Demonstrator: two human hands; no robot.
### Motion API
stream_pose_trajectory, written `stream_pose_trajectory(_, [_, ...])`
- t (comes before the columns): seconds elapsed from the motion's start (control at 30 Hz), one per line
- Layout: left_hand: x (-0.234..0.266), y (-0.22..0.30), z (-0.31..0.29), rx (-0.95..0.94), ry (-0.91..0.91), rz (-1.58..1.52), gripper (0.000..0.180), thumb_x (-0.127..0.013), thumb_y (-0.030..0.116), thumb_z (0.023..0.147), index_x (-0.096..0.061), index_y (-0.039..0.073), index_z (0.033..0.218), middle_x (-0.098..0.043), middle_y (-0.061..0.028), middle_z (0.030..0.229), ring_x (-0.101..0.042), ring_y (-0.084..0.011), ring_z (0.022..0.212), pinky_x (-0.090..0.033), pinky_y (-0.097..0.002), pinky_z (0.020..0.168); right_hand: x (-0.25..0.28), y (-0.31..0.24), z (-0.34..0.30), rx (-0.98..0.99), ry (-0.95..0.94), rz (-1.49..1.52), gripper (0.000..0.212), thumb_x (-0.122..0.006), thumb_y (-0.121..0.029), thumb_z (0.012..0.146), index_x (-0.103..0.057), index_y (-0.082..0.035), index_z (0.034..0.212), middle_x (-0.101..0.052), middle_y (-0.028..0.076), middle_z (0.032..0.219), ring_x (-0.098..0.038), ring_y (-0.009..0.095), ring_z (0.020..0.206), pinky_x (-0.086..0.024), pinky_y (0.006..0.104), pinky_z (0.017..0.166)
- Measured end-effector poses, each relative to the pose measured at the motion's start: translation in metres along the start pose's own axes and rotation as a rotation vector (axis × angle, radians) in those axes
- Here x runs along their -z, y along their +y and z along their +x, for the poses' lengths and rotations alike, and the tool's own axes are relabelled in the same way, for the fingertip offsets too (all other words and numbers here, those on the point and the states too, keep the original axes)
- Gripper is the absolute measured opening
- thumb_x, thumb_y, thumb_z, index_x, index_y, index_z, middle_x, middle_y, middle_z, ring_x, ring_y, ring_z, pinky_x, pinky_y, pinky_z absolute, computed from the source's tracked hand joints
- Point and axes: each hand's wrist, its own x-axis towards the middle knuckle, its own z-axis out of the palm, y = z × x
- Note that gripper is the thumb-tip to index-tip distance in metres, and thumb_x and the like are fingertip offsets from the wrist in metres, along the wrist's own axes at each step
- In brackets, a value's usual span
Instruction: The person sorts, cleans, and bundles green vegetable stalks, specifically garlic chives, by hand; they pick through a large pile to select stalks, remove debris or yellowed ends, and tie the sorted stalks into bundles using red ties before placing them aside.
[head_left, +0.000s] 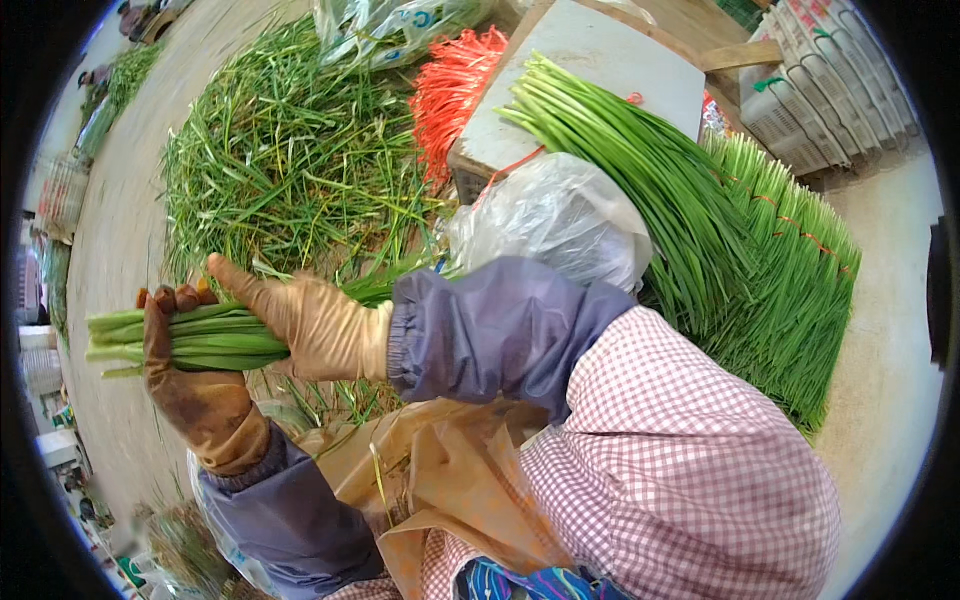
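In the head view, a worker in checked clothing [690,430] and purple-grey oversleeves [475,330] handles a bunch of green stalks [225,335] at left, pale ends pointing outward. The gloved left hand [205,400] holds the bunch, fingers curled around it near those ends; the gloved right hand [330,325] lies against it farther along, one finger extended, though its underside is hidden and how firmly it closes cannot be told. Beyond lies a heap of loose greens [290,150], near red ties [455,100]. At right, long green stalks [640,165] rest partly on a pale board [600,60], beside a clear plastic bag [555,220] and banded bundles [800,290].
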Motion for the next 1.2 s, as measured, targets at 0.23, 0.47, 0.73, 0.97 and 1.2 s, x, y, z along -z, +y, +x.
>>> stream_pose_trajectory(0.23, [0.042, 0.023, 0.104, -0.024, -0.062, -0.284, 0.018, -0.050, 0.009, 0.092, -0.061, -0.003, 0.099, -0.064, -0.0148, 0.101, -0.062, -0.0233, 0.097, -0.049, -0.0399, 0.093, 0.174, -0.002, -0.068, -0.403, -0.121, 0.144, 0.075, -0.061, -0.007, 0.069, -0.030, -0.003, 0.138, -0.061, 0.020, 0.105, -0.061, 0.030, 0.094, -0.048, 0.0368, 0.082])
stream_pose_trajectory(0.47, [0.070, 0.000, 0.008, 0.258, -0.086, 0.099, 0.024, -0.056, 0.015, 0.090, -0.057, 0.007, 0.113, -0.063, -0.0045, 0.097, -0.060, -0.0144, 0.087, -0.049, -0.0325, 0.080, 0.331, 0.065, -0.113, -0.754, 0.132, -0.269, 0.053, -0.060, -0.005, 0.074, -0.048, -0.002, 0.126, -0.057, 0.001, 0.084, -0.048, 0.008, 0.062, -0.038, 0.0224, 0.053])
stream_pose_trajectory(0.73, [0.050, 0.021, -0.145, 0.288, -0.441, 0.674, 0.026, -0.062, 0.016, 0.088, -0.059, 0.003, 0.110, -0.064, -0.0056, 0.097, -0.059, -0.0123, 0.090, -0.049, -0.0274, 0.081, 0.398, 0.194, -0.204, -0.991, -0.508, -0.596, 0.066, -0.057, -0.029, 0.089, -0.027, -0.001, 0.141, -0.030, 0.019, 0.145, -0.031, 0.032, 0.132, -0.024, 0.0374, 0.108])
stream_pose_trajectory(0.97, [0.141, 0.044, -0.283, -0.213, 0.550, 0.226, 0.019, -0.056, 0.010, 0.090, -0.059, 0.002, 0.107, -0.063, -0.0069, 0.088, -0.061, -0.0160, 0.080, -0.050, -0.0287, 0.075, 0.227, 0.041, 0.024, -0.008, -0.535, -1.013, 0.060, -0.058, -0.018, 0.086, -0.033, -0.004, 0.139, -0.039, 0.013, 0.141, -0.038, 0.028, 0.129, -0.032, 0.0381, 0.104])
stream_pose_trajectory(1.2, [0.275, 0.028, -0.447, -0.428, 1.705, 0.521, 0.019, -0.057, 0.016, 0.090, -0.061, 0.005, 0.105, -0.062, -0.0055, 0.089, -0.059, -0.0161, 0.081, -0.048, -0.0286, 0.074, -0.209, -0.169, 0.065, 0.744, -1.195, -0.111, 0.048, -0.064, -0.018, 0.080, -0.051, -0.006, 0.125, -0.057, 0.019, 0.110, -0.053, 0.035, 0.104, -0.043, 0.0402, 0.088])
